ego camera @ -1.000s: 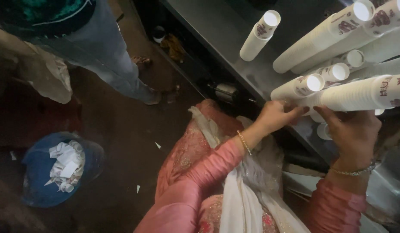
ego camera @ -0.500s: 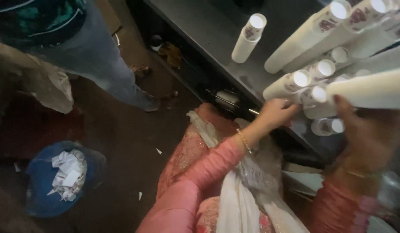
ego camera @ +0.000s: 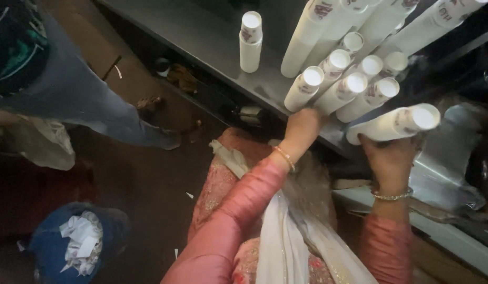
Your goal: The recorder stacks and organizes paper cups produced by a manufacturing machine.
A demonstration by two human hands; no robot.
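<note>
i saw the stack of white paper cups [ego camera: 394, 124] lying tilted at the edge of the dark metal shelf [ego camera: 202, 31], my right hand [ego camera: 392, 160] wrapped around it. my left hand [ego camera: 303, 126] gripped the base of a neighbouring cup stack [ego camera: 339, 94]. a blue bin [ego camera: 70, 244] sat below.

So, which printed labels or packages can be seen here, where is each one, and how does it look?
Short cup stack: alone on the grey shelf, white, dark-red print near the rim.
Tall cup stacks: clustered right of it, white tubes, same red marks.
Held stack: in the right hand, tilted, white, faint print.
No screens or signs.
</note>
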